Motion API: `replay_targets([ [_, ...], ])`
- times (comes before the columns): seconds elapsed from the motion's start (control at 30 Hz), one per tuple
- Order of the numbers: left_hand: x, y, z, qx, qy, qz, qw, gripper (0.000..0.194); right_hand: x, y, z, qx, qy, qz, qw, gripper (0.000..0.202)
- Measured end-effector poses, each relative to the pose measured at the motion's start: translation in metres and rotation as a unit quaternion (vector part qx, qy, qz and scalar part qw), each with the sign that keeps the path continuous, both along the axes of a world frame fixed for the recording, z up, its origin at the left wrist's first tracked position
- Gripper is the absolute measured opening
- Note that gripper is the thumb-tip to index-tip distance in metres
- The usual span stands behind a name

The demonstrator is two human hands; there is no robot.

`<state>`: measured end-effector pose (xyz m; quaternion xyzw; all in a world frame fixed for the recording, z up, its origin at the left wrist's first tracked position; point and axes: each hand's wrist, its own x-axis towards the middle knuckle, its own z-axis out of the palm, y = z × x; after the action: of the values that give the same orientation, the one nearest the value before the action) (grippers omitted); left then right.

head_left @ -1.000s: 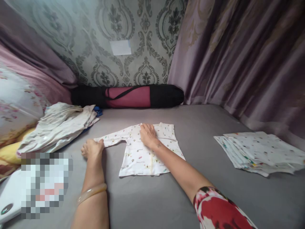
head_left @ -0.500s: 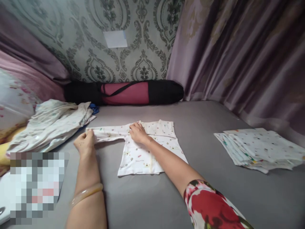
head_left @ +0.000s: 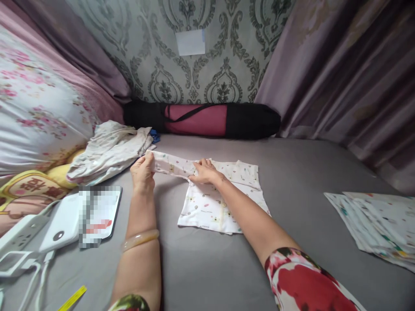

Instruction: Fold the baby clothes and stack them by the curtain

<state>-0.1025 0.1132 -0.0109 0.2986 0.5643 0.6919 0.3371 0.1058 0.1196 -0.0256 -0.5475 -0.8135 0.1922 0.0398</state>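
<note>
A small white baby shirt (head_left: 220, 201) with tiny coloured prints lies flat on the grey sheet (head_left: 201, 268). My left hand (head_left: 142, 173) pinches the end of its left sleeve (head_left: 170, 163) and holds it lifted a little off the sheet. My right hand (head_left: 204, 172) presses down on the shirt where the sleeve joins the body, fingers spread flat.
A heap of pale crumpled clothes (head_left: 110, 151) lies at the left. A stack of folded printed garments (head_left: 379, 224) sits at the right. A black and maroon roll bag (head_left: 201, 120) lies along the wall. A phone (head_left: 97, 211), white power strip (head_left: 19, 235) and floral pillows (head_left: 35, 112) are at left.
My left hand has lifted the sleeve end and carried it up and away from me. My right hand slid left from the shirt's chest to the shoulder seam. The camera turned left.
</note>
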Motion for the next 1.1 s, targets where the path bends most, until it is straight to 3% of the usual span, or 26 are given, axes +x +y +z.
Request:
replay_targets([
  [0.27,0.020,-0.007,0.021,0.030,-0.042,-0.056,0.997,0.042,-0.015,0.015,0.006,-0.031,-0.071,-0.017,0.997,0.085],
  [0.5,0.056,-0.007,0.028,0.060,-0.052,-0.130,0.988,0.045,-0.022,0.020,0.005,-0.041,-0.090,-0.048,0.994,0.101],
  [0.67,0.072,-0.005,0.021,0.044,-0.082,-0.159,0.983,0.046,-0.014,0.012,0.010,-0.030,-0.025,-0.053,0.998,0.094],
  [0.77,0.075,-0.005,0.017,0.037,-0.085,-0.156,0.983,0.047,0.006,0.000,0.022,-0.049,0.115,-0.073,0.989,0.080],
  [0.83,0.079,-0.007,0.017,0.037,-0.078,-0.156,0.984,0.047,0.025,-0.012,0.028,-0.078,0.246,-0.128,0.958,0.060],
  [0.97,0.100,-0.016,0.018,0.065,-0.039,-0.160,0.984,0.045,0.064,-0.037,0.026,-0.174,0.452,-0.254,0.837,0.024],
  [1.03,0.116,-0.023,0.017,0.081,0.002,-0.182,0.980,0.044,0.078,-0.045,0.018,-0.229,0.521,-0.282,0.772,0.023],
  [1.1,0.131,-0.030,0.013,0.085,0.050,-0.257,0.961,0.043,0.086,-0.047,0.009,-0.275,0.574,-0.303,0.709,0.035],
])
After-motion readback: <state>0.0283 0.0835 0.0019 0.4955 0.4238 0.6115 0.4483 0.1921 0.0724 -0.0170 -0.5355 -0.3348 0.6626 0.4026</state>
